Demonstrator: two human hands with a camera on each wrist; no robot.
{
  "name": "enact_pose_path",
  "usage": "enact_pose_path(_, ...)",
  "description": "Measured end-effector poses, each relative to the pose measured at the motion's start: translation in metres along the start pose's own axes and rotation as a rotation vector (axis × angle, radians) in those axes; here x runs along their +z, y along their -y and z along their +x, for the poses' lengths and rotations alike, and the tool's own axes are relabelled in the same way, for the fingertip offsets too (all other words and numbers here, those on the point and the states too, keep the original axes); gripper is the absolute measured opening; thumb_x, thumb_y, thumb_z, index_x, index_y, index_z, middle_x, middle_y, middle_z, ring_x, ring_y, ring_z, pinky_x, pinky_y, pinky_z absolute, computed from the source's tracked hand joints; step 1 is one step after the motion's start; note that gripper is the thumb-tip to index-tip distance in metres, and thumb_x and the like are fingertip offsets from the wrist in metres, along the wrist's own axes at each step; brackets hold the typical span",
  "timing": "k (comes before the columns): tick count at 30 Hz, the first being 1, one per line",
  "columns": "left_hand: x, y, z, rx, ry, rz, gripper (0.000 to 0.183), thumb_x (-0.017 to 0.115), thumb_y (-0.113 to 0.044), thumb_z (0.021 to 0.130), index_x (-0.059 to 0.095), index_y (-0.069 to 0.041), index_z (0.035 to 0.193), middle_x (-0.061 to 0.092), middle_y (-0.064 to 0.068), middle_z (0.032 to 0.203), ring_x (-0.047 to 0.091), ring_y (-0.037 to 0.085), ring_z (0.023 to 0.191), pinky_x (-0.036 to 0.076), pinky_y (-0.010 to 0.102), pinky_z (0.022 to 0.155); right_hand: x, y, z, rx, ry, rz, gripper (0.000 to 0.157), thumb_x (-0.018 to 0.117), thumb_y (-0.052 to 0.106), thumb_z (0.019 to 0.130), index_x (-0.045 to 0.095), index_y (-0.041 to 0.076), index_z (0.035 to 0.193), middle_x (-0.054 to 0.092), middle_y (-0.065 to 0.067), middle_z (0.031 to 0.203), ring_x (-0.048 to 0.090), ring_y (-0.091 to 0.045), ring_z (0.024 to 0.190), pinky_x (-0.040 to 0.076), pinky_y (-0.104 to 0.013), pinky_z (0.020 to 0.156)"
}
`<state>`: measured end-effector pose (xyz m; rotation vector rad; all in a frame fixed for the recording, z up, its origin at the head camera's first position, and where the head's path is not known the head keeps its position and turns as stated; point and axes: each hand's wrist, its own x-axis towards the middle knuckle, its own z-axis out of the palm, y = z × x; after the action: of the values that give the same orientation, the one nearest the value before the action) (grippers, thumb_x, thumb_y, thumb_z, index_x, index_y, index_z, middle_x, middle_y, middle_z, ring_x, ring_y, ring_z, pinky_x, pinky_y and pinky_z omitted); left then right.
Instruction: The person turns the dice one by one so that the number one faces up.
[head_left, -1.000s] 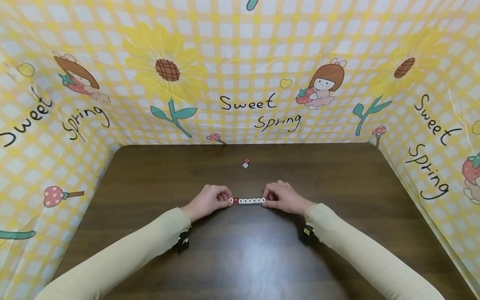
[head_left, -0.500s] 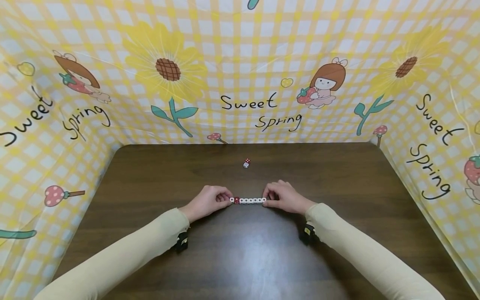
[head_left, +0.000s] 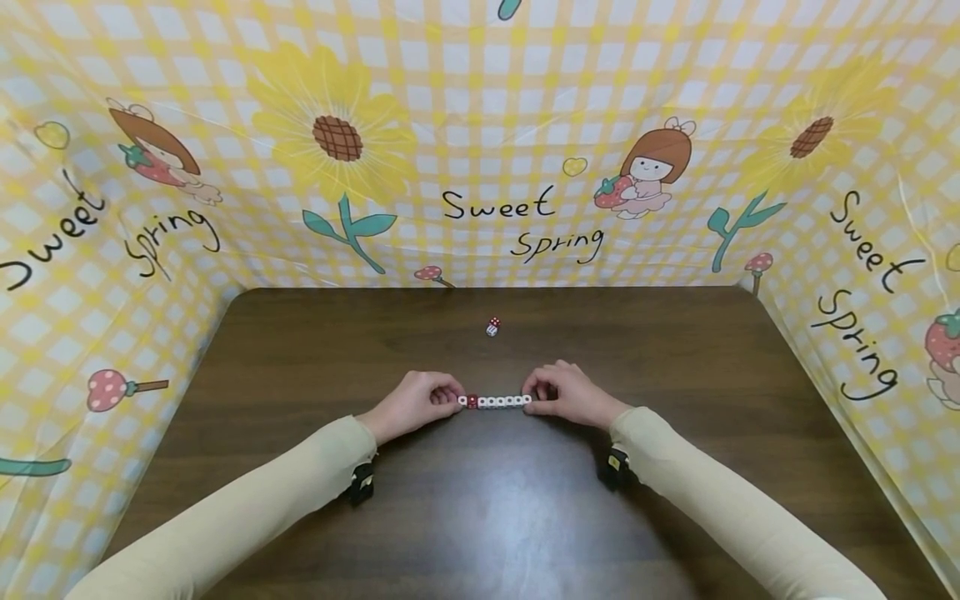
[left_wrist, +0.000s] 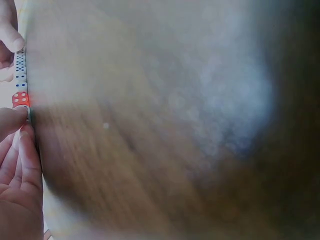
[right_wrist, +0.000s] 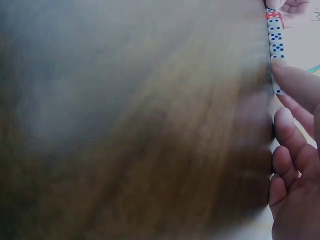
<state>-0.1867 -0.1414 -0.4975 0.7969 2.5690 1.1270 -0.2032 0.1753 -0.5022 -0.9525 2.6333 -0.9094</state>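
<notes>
A straight row of dice [head_left: 500,402] runs left to right at the middle of the table. Most are white, and one red die [head_left: 472,402] sits second from the left end. My left hand [head_left: 417,402] grips the white die at the left end between thumb and fingers. At the other end my right hand [head_left: 576,397] holds the last white die the same way. The left wrist view shows the red die [left_wrist: 20,98] just past my left thumb. In the right wrist view, blue pips show on the white dice [right_wrist: 276,37]. Whether the row touches the table, I cannot tell.
Farther back on the brown table [head_left: 337,333] are a red die [head_left: 494,322] and a white die [head_left: 492,331], close together. A yellow checked cloth [head_left: 480,125] with printed flowers stands around the back and both sides.
Both hands keep their grip on the ends of the row. Hardly anything moves apart from a very slight shift of the whole view.
</notes>
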Motion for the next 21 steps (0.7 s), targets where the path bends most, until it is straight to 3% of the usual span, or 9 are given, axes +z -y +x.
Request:
enact_pose_path(6, 0.000, 0.000, 0.000, -0.017, 0.012, -0.002, 0.008, 0.075, -0.008, 0.093, 0.076, -0.010, 0.101, 0.069, -0.005, 0.087, 0.062, 0.007, 0.080, 0.055, 0.025, 0.075, -0.007, 0.003, 0.007, 0.109, 0.023, 0.135, 0.018, 0.074, 0.029, 0.099, 0.073, 0.018, 0.113, 0.065, 0.009, 0.087, 0.056, -0.011, 0.082, 0.046, -0.031, 0.078)
enact_pose_path(10, 0.000, 0.002, 0.000, -0.016, 0.013, -0.002, 0.009, 0.075, -0.008, 0.093, 0.076, -0.011, 0.101, 0.069, -0.006, 0.087, 0.062, 0.007, 0.080, 0.055, 0.025, 0.075, -0.017, 0.004, 0.023, 0.137, -0.008, 0.147, 0.015, 0.068, 0.025, 0.103, 0.071, 0.014, 0.114, 0.068, 0.003, 0.090, 0.061, -0.013, 0.082, 0.051, -0.032, 0.075)
enact_pose_path(16, 0.001, 0.004, 0.000, -0.018, 0.016, -0.008, 0.009, 0.075, -0.009, 0.093, 0.076, -0.011, 0.102, 0.069, -0.006, 0.088, 0.062, 0.007, 0.080, 0.055, 0.025, 0.075, -0.028, -0.001, 0.055, 0.114, -0.068, 0.085, 0.014, 0.067, 0.019, 0.103, 0.071, 0.011, 0.114, 0.071, 0.001, 0.096, 0.063, -0.015, 0.087, 0.052, -0.037, 0.082)
enact_pose_path(21, 0.001, 0.004, 0.002, -0.014, 0.016, -0.011, 0.009, 0.076, -0.009, 0.093, 0.076, -0.011, 0.101, 0.069, -0.006, 0.087, 0.063, 0.006, 0.079, 0.055, 0.025, 0.074, -0.032, -0.005, 0.082, 0.074, -0.066, 0.050, 0.016, 0.068, 0.013, 0.102, 0.073, 0.009, 0.116, 0.073, -0.003, 0.103, 0.065, -0.019, 0.094, 0.052, -0.041, 0.090)
